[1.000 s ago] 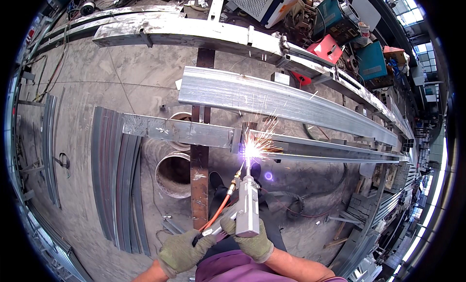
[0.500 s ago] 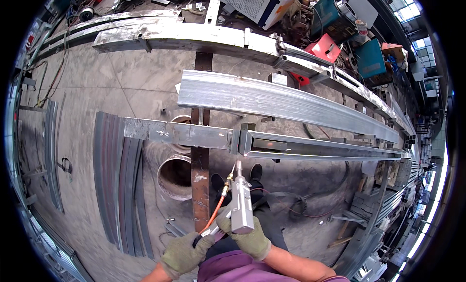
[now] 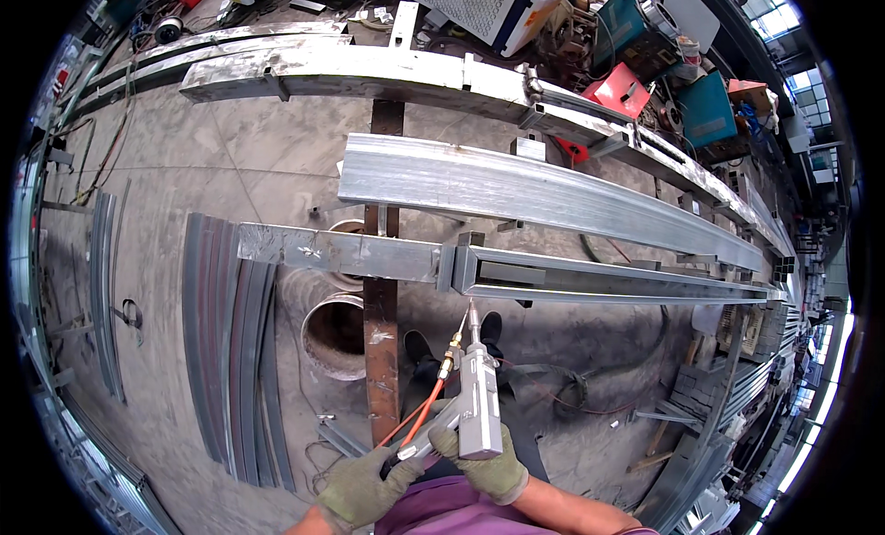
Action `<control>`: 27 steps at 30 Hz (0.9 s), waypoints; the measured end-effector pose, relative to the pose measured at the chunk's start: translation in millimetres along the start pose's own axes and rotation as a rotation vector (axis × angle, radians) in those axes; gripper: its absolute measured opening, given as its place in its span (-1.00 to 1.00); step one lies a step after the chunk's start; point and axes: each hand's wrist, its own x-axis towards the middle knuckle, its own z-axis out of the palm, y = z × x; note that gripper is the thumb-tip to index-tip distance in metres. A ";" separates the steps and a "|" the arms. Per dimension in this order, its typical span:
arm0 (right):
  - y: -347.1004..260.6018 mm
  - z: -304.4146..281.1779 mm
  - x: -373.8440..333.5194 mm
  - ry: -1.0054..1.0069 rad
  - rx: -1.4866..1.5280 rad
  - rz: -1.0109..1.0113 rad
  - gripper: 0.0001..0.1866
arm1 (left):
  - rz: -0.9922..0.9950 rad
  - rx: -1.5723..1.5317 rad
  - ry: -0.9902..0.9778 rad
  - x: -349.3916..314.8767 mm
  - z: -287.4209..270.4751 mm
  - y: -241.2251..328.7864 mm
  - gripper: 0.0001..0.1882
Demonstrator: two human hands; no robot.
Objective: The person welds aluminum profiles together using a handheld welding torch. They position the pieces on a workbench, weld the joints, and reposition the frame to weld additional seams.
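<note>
workshop floor, right hand closed around welding torch, left hand gripping hose

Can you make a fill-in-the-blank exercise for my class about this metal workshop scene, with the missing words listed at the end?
1. Both hands, the left hand and the right hand, wear ______.
2. The grey welding torch is gripped by the ______ hand.
3. The hose running back from the torch is ______ in colour.
4. The torch tip points toward the joint in the long steel ______.

Missing words: gloves; right; orange; beam
</note>
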 end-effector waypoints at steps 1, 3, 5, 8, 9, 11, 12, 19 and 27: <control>-0.7 -0.4 1.2 -0.003 -0.013 -0.021 -0.55 | -0.064 -0.003 -0.079 3.9 -1.2 -6.1 -0.29; -1.7 -0.9 3.3 -0.008 -0.038 -0.062 -0.55 | -0.136 -0.013 -0.161 7.3 -1.9 -9.6 -0.20; 3.9 -1.0 4.4 -0.010 0.001 -0.081 -0.55 | -0.151 -0.029 -0.164 7.5 -2.9 -9.2 -0.20; 6.6 -1.2 6.3 -0.009 -0.022 -0.065 -0.56 | -0.126 0.009 -0.151 8.0 0.1 -15.0 -0.21; 6.6 -1.2 6.9 -0.007 -0.043 -0.052 -0.56 | -0.132 -0.010 -0.146 8.3 -0.9 -13.5 -0.21; 7.8 0.5 9.9 0.009 -0.037 -0.078 -0.58 | -0.144 -0.050 -0.140 10.0 -3.3 -8.2 -0.22; 8.6 1.1 11.1 0.017 -0.034 -0.092 -0.58 | -0.133 -0.044 -0.133 10.2 -2.5 -9.5 -0.22; 16.7 -0.6 14.6 -0.001 -0.103 -0.097 -0.58 | -0.113 -0.026 -0.126 13.9 -2.7 -13.5 -0.23; 23.6 -1.3 13.2 0.007 -0.050 -0.032 -0.66 | -0.123 0.003 -0.106 11.4 -3.1 -8.5 -0.23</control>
